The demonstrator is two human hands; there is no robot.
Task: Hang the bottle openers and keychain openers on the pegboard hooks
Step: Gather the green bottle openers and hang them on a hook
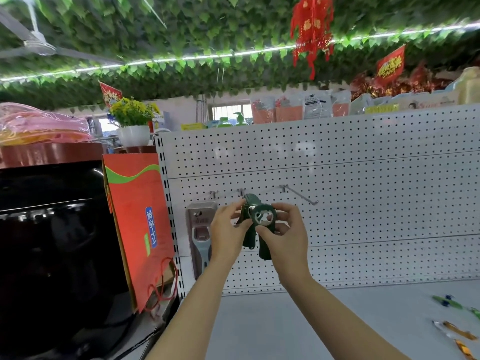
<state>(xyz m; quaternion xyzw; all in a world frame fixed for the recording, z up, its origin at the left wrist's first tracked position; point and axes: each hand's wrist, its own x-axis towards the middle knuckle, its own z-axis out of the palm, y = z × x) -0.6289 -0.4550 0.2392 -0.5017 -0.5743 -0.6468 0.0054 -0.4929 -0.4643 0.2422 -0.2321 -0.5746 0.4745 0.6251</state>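
Both hands raised before white pegboard (363, 178), at middle hook (241, 192). Left hand (228, 229) pinches upper edge of dark green bottle openers (253, 222); grip clamped on bunch. Right hand (283, 229) pinches round metal head of front opener; grip clamped. Handles hang down between hands. Packaged opener (201, 240) hangs on left hook. Long right hook (298, 194) bare. Loose openers (457, 331) lie on grey shelf (311, 328), far right.
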